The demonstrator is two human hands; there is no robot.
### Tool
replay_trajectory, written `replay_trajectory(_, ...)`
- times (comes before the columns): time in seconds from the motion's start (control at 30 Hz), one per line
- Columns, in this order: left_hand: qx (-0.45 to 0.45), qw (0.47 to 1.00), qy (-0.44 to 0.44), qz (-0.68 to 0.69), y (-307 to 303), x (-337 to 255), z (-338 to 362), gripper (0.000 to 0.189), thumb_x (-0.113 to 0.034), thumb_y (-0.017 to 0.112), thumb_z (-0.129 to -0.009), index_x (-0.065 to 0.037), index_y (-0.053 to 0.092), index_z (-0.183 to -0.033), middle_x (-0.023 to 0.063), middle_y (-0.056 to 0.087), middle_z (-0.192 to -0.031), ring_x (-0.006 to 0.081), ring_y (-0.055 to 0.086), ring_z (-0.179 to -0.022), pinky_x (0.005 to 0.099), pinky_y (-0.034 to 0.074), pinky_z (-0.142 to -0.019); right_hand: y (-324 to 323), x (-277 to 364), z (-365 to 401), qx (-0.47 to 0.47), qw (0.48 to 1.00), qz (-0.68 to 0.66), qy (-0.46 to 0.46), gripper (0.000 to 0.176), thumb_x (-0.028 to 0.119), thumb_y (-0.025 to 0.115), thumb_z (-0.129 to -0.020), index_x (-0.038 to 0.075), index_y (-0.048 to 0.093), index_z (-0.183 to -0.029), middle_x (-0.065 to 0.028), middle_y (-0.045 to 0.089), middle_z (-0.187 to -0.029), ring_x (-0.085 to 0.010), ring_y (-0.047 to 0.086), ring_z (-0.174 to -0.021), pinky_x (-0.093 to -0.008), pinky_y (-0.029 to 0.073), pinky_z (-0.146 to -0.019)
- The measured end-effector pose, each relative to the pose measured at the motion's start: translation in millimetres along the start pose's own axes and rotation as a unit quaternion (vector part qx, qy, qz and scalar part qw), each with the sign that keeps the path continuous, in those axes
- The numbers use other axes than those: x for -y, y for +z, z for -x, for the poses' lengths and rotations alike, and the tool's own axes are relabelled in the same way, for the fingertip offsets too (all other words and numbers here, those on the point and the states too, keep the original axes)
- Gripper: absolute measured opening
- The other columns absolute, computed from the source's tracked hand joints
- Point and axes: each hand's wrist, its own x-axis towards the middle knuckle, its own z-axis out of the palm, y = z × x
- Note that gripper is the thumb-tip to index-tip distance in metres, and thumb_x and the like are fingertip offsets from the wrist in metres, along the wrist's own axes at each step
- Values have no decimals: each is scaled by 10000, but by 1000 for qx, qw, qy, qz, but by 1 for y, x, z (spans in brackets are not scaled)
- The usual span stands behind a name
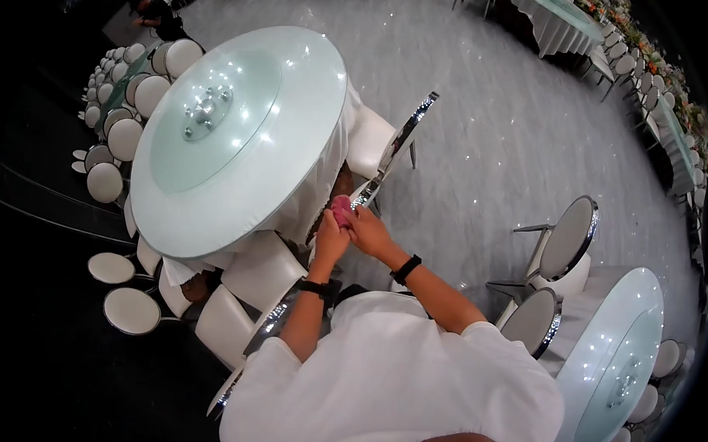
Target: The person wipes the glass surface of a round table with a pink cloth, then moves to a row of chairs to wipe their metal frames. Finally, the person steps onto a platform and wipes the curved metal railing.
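Note:
A bunched pink cloth (341, 208) is between my two hands, in front of my body. My left hand (332, 232) is closed around its lower left side. From the right, my right hand (368, 229) grips the same cloth, fingers bent. Both hands are close together, near the shiny metal-rimmed back of a white chair (370, 144) and the draped edge of a large round table (301, 172). A black band sits on each wrist. The cloth is small in view and its folds cannot be made out.
A round glass turntable (216, 150) with a metal centre rests on the table. White chairs (263, 274) stand close on my left. Behind me to the right are grey-backed chairs (569, 238) and another round table (639, 309). A person in dark clothes (160, 18) is far left.

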Motion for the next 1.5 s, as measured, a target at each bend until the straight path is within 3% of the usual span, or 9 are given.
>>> replay_trajectory(0.13,58,996,-44,-45,-26,-2,13,327,-157,617,-875,7,422,-1080,314,601,-1063,514,581,-990,556,460,-823,-5,-2,5,47,996,-57,-50,515,117,679,-789,54,565,-1287,-176,556,-1046,-371,585,-963,-445,506,-822)
replay_trajectory(0.37,160,952,-99,-242,-36,12,15,454,-278,662,-857,18,526,-1174,272,674,-1046,451,640,-998,523,516,-806,19,-3,-8,41,983,-6,-181,553,165,715,-769,45,572,-1290,-137,549,-1148,-310,556,-1040,-426,468,-861)
replay_trajectory(0.6,212,950,-2,-229,-9,-16,-47,197,-233,670,-795,-89,699,-927,203,698,-973,431,654,-913,520,527,-773,-15,-48,-32,68,987,-24,-146,470,201,692,-764,61,604,-1204,-116,571,-1119,-287,536,-1045,-434,464,-873)
replay_trajectory(0.73,241,947,25,-211,31,-44,-105,341,-234,717,-763,15,637,-982,227,677,-993,388,660,-972,476,538,-815,-35,-117,-64,60,984,-63,-157,459,201,717,-741,72,608,-1167,-123,550,-965,-317,525,-933,-443,442,-778)
replay_trajectory(0.8,202,951,19,-233,69,-38,-127,324,-229,711,-772,13,639,-975,238,679,-979,383,667,-966,483,540,-802,-29,-156,-69,124,991,-5,-57,422,169,717,-757,108,649,-1169,-129,548,-983,-335,542,-956,-436,453,-835)
replay_trajectory(0.87,299,921,33,-246,80,-48,-151,361,-240,707,-785,19,617,-1019,249,683,-989,389,676,-947,488,544,-791,-45,-167,-79,138,988,-7,-72,409,147,714,-754,112,654,-1157,-132,555,-992,-338,546,-961,-437,460,-834)
replay_trajectory(1.03,302,941,17,-153,102,-58,-210,496,-271,706,-820,5,524,-1190,238,671,-1068,443,648,-977,493,537,-836,-104,-181,-109,92,994,-54,12,327,45,678,-753,83,670,-1077,-144,608,-1001,-357,566,-1005,-449,479,-847)
replay_trajectory(1.2,72,987,118,85,136,-99,-252,392,-192,627,-881,3,507,-1200,240,584,-1176,412,583,-1065,490,488,-880,-135,-217,-149,-132,990,9,50,451,-36,642,-743,117,681,-1165,-153,606,-1138,-364,566,-1058,-421,486,-895)
replay_trajectory(1.5,80,994,78,-2,162,-132,-282,383,-188,601,-892,12,476,-1194,240,550,-1146,433,527,-1063,505,443,-930,-152,-290,-182,-54,997,32,-38,481,31,678,-719,182,700,-1175,-97,588,-1183,-314,534,-1100,-447,424,-955)
